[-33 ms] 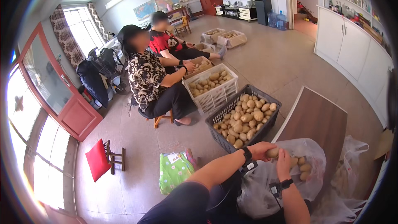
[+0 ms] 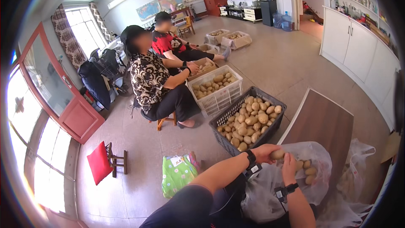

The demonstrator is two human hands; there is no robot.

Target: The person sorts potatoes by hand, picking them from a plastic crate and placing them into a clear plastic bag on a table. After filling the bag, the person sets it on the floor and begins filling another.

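**Potato held over a clear bag**

Both hands are gripping one smooth, oval tan potato [image 2: 277, 154] above the mouth of a thin, crinkled clear plastic bag [image 2: 270, 185]. The left hand [image 2: 263, 152] is cupping its near end, fingers clamped around it; the right hand [image 2: 289, 163] is pressing from beside it, fingers curled on the skin. More potatoes [image 2: 310, 171] are lying inside the bag. A dark latticed plastic crate [image 2: 249, 120] of potatoes is sitting just beyond, on the tiled floor [image 2: 139, 143].

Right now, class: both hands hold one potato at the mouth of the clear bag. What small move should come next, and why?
Probably lower the potato into the clear plastic bag. The left hand and right hand hold it right above the bag's opening, and other potatoes already lie inside.
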